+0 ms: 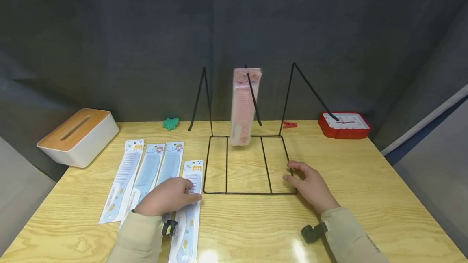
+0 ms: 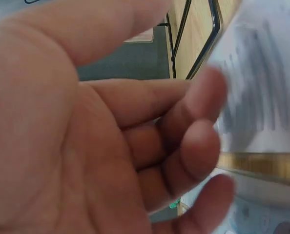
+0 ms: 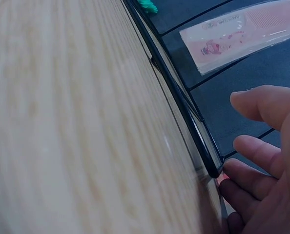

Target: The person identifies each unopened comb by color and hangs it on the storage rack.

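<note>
My left hand point(image 1: 169, 195) hovers over the nearest packaged blue comb point(image 1: 187, 230), fingers loosely bent and thumb by the pack's right edge. In the left wrist view nothing is gripped, and the blurred pack point(image 2: 262, 92) lies just past the fingertips. At the right front corner of a black wire rack point(image 1: 250, 193) is my right hand point(image 1: 310, 184), its fingers apart and close to the wire. A packaged pink comb point(image 1: 242, 111) hangs from the rack's middle hook. Side by side left of the near pack lie three more packaged blue combs point(image 1: 122, 177), partly covered by my left hand and sleeve.
A white tissue box point(image 1: 91, 141) with a wooden lid stands at the left. Along the back lie a green tangled bundle point(image 1: 170, 123) and a red clip point(image 1: 289, 125). At the right back is a red clock point(image 1: 343, 132), with the rack's right hook reaching over it.
</note>
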Demonstrator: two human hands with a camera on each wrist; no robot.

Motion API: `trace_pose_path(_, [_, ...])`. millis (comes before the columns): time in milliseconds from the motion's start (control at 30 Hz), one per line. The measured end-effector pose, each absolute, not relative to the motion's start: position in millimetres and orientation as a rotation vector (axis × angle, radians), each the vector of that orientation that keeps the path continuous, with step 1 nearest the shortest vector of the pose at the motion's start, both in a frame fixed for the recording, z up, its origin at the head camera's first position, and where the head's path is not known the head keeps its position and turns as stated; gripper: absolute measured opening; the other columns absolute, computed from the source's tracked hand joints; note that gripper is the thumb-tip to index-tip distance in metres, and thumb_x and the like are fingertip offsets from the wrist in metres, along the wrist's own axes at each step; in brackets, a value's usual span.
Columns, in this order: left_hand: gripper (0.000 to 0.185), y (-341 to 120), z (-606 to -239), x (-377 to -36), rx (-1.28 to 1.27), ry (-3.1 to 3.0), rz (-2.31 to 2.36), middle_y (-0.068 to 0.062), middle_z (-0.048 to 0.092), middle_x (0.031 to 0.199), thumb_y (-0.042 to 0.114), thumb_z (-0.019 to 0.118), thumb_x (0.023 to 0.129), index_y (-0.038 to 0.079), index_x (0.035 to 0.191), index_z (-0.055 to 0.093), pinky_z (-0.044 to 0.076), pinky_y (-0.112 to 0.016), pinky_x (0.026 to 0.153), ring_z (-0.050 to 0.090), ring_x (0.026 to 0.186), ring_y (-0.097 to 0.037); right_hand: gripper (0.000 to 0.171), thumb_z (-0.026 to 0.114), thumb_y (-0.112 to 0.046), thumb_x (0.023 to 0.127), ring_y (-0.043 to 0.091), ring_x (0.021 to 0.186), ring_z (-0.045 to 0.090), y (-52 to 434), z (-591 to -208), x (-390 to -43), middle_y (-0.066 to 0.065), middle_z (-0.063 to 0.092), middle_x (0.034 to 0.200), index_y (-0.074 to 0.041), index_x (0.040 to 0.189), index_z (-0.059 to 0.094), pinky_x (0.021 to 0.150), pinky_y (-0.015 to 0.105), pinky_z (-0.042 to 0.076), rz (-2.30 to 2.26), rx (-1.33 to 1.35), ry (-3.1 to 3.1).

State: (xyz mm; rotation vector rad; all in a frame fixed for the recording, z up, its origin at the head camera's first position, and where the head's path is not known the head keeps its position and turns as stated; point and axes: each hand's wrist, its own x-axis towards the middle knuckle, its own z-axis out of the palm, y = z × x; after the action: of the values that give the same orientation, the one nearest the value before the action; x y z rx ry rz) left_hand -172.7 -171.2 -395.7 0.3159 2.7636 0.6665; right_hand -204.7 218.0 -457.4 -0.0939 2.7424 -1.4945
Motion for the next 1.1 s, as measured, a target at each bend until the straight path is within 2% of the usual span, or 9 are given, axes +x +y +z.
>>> trace_pose_path(100, [0.027,-172,-395,-172,0.34,2.808,0.631,-0.002,0.056,0.079,0.031,0.073,0.092,0.006,0.082,0.072,0.047,-0.037,0.066,0.053,0.072,-0.018,0.056,0.069,-0.034,0.096,0.038,0.144,0.035,218,-457,-205,0.017,0.046,0.152,-0.004,0.141,0.054,0.116,0.056,0.025,-1.488,-0.09,2.743])
trace_pose_path(233, [0.021,-175,-393,-172,0.34,2.871,0.588,-0.007,0.066,0.113,0.031,0.073,0.091,0.01,0.09,0.077,0.05,-0.046,0.088,0.06,0.106,-0.027,0.056,0.069,-0.034,0.096,0.039,0.143,0.036,218,-456,-204,0.017,0.046,0.152,-0.004,0.141,0.054,0.115,0.057,0.026,-1.479,-0.087,2.747])
trace_pose_path(267, [0.02,-175,-392,-173,0.334,2.873,0.587,-0.007,0.067,0.115,0.031,0.073,0.091,0.011,0.087,0.077,0.051,-0.047,0.088,0.061,0.106,-0.027,0.056,0.069,-0.034,0.096,0.039,0.143,0.036,218,-456,-204,0.017,0.046,0.152,-0.004,0.141,0.054,0.115,0.057,0.026,-1.478,-0.087,2.748])
trace_pose_path(400, [0.019,-175,-392,-175,0.292,2.862,0.59,-0.004,0.071,0.104,0.031,0.074,0.09,0.014,0.084,0.072,0.051,-0.041,0.071,0.062,0.082,-0.02,0.055,0.068,-0.034,0.096,0.04,0.142,0.036,217,-456,-204,0.017,0.046,0.152,-0.003,0.14,0.054,0.115,0.057,0.027,-1.479,-0.088,2.747])
trace_pose_path(500, [0.024,-174,-392,-175,0.26,2.858,0.595,0.0,0.068,0.093,0.03,0.076,0.089,0.01,0.103,0.071,0.049,-0.038,0.066,0.058,0.073,-0.016,0.054,0.068,-0.033,0.097,0.04,0.142,0.037,218,-456,-204,0.017,0.045,0.152,-0.003,0.14,0.054,0.115,0.057,0.027,-1.485,-0.091,2.745])
trace_pose_path(633, [0.056,-175,-395,-175,0.253,2.864,0.599,0.003,0.063,0.084,0.021,0.079,0.086,0.005,0.135,0.058,0.047,-0.035,0.064,0.055,0.069,-0.014,0.053,0.068,-0.033,0.097,0.04,0.142,0.037,218,-457,-204,0.017,0.046,0.152,-0.003,0.138,0.055,0.115,0.057,0.027,-1.489,-0.097,2.746])
trace_pose_path(800, [0.068,-179,-402,-179,0.218,2.86,0.592,0.002,0.062,0.077,0.015,0.081,0.083,0.001,0.143,0.052,0.047,-0.035,0.062,0.055,0.064,-0.014,0.05,0.068,-0.033,0.096,0.039,0.142,0.037,218,-457,-204,0.016,0.047,0.151,-0.002,0.134,0.057,0.115,0.056,0.027,-1.501,-0.102,2.744])
trace_pose_path(867, [0.066,-180,-404,-180,0.198,2.852,0.588,-0.001,0.065,0.079,0.018,0.081,0.083,0.0,0.14,0.054,0.048,-0.035,0.061,0.057,0.062,-0.015,0.048,0.068,-0.033,0.096,0.039,0.142,0.037,218,-458,-205,0.016,0.048,0.15,-0.002,0.132,0.058,0.115,0.056,0.027,-1.503,-0.106,2.745])
trace_pose_path(1100, [0.063,-185,-408,-183,0.173,2.871,0.579,-0.014,0.069,0.116,0.03,0.087,0.077,0.004,0.129,0.062,0.049,-0.036,0.064,0.058,0.068,-0.017,0.046,0.069,-0.033,0.096,0.039,0.142,0.037,218,-458,-205,0.015,0.049,0.15,-0.003,0.13,0.06,0.115,0.056,0.027,-1.501,-0.1,2.753])
